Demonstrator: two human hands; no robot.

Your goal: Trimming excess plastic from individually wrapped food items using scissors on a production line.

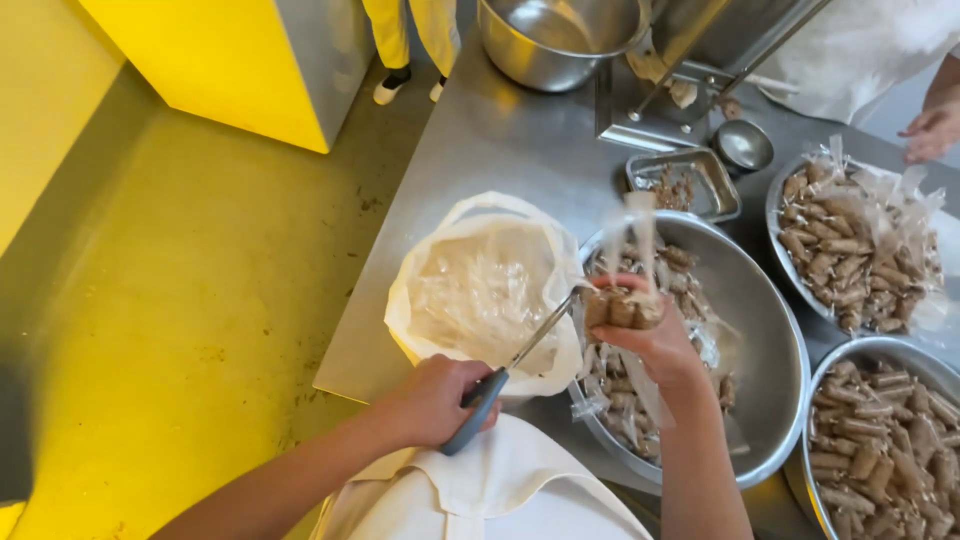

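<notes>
My left hand grips the grey handles of a pair of scissors, whose blades point up and right toward a small clear packet. My right hand holds that packet of brown rolls above a large steel bowl, its loose plastic top sticking up. The scissor tips meet the packet's left edge. The bowl under my right hand holds more bagged brown rolls.
A white plastic bag of clear scraps sits at the steel table's left edge. Two more bowls of rolls stand right, with a small tray, a cup, a big pot. Another person's hand rests far right.
</notes>
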